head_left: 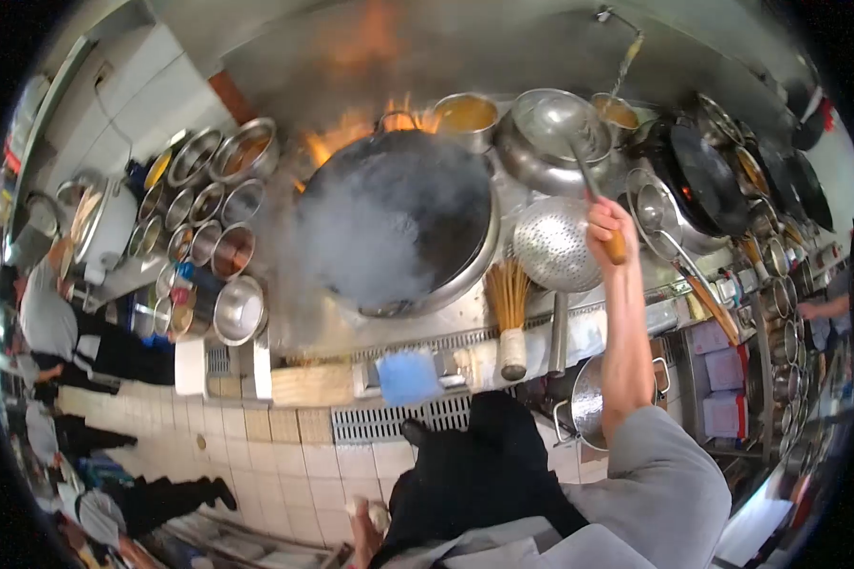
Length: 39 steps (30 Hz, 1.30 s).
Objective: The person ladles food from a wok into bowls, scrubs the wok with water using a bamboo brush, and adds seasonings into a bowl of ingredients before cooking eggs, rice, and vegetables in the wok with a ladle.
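My right hand [609,230] is closed around the wooden handle of a ladle [590,180]. The ladle's bowl dips into a metal pot [512,156] behind the stove front. A large black wok [455,204] sits on the burner to the left, smoking, with orange flames [327,142] at its back edge. Down by my left leg, my left hand [362,531] is closed on a pale bunched cloth [380,515]. Below the pot, a perforated strainer [555,245] lies near my right wrist, and a bamboo brush [510,303] rests beside it.
Several metal seasoning bowls [240,308] crowd the left side. A blue cloth [408,376] lies on the stove's front edge. Water runs from a faucet [631,47] into a small pot [617,112]. Black woks [707,180] stand at the right. Other people [52,313] work at the left.
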Motion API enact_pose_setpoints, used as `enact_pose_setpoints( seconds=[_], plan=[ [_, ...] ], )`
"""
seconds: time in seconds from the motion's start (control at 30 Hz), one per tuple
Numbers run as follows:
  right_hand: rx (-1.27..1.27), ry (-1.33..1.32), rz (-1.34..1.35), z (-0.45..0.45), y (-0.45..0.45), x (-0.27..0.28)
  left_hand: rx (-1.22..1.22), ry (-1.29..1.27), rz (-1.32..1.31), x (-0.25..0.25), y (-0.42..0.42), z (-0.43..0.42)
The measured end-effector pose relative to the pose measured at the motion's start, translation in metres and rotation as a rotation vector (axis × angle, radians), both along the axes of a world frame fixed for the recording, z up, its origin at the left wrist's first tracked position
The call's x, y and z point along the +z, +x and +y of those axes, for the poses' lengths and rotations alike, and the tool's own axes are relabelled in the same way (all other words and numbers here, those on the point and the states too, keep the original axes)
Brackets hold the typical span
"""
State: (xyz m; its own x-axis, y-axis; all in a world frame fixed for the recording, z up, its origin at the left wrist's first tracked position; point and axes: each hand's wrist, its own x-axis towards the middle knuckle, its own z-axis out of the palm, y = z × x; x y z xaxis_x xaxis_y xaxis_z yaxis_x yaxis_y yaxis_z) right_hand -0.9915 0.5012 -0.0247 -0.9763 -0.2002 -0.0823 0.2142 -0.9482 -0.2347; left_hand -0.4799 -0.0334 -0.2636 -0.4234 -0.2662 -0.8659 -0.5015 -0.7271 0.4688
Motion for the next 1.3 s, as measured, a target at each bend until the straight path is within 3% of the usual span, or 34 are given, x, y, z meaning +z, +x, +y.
enact_pose_setpoints(
  seconds=[0.03, 0.07, 0.23, 0.37, 0.47, 0.53, 0.63, 0.7, 0.8, 0.87, 0.93, 1.03, 1.13, 1.2, 1.23, 1.3],
  plan=[
    [0.033, -0.026, 0.006, -0.008, 0.018, 0.013, -0.008, -0.101, 0.022, 0.054, -0.033, 0.023],
    [0.038, -0.045, -0.019, -0.018, 0.039, 0.027, -0.067, -0.012, 0.083, 0.014, -0.025, 0.0],
    [0.101, -0.124, -0.134, -0.039, 0.12, 0.049, -0.18, -0.128, 0.017, 0.017, -0.074, -0.008],
    [0.249, 0.151, -0.245, -0.044, 0.15, 0.078, -0.185, -0.144, 0.031, -0.001, -0.061, -0.02],
    [0.288, 0.389, -0.243, -0.03, 0.146, 0.081, -0.289, 0.013, -0.035, -0.076, 0.003, -0.06],
    [0.132, 0.721, -0.213, -0.019, 0.124, 0.065, -0.268, -0.231, -0.092, 0.018, -0.014, -0.004],
    [-0.07, 1.227, -0.143, -0.014, 0.054, 0.04, -0.276, -0.175, -0.21, 0.032, 0.016, 0.009],
    [-0.28, 1.701, -0.053, 0.007, -0.016, -0.02, -0.255, -0.148, -0.253, 0.036, 0.028, 0.021],
    [-0.214, 1.801, -0.29, 0.022, -0.087, -0.048, -0.213, -0.127, -0.291, 0.041, 0.036, 0.039],
    [-0.132, 0.561, -0.406, 0.035, -0.118, -0.037, -0.18, -0.116, -0.307, 0.042, 0.041, 0.048],
    [-0.129, 0.216, -0.407, 0.032, -0.154, -0.024, -0.143, -0.11, -0.318, 0.042, 0.048, 0.056],
    [-0.208, 0.421, -0.316, -0.029, -0.17, 0.011, -0.121, -0.113, -0.327, 0.042, 0.052, 0.06],
    [-0.106, 0.744, -0.229, -0.069, -0.181, 0.05, -0.134, -0.138, -0.334, 0.041, 0.045, 0.061],
    [0.167, 0.828, -0.029, -0.054, -0.21, 0.061, -0.172, -0.191, -0.331, 0.04, 0.038, 0.06],
    [0.235, 0.865, -0.057, -0.065, -0.202, 0.085, -0.176, -0.227, -0.32, 0.041, 0.032, 0.061],
    [0.178, 0.936, 0.005, -0.058, -0.209, 0.075, -0.058, -0.315, -0.184, 0.019, 0.034, 0.063]
  ],
)
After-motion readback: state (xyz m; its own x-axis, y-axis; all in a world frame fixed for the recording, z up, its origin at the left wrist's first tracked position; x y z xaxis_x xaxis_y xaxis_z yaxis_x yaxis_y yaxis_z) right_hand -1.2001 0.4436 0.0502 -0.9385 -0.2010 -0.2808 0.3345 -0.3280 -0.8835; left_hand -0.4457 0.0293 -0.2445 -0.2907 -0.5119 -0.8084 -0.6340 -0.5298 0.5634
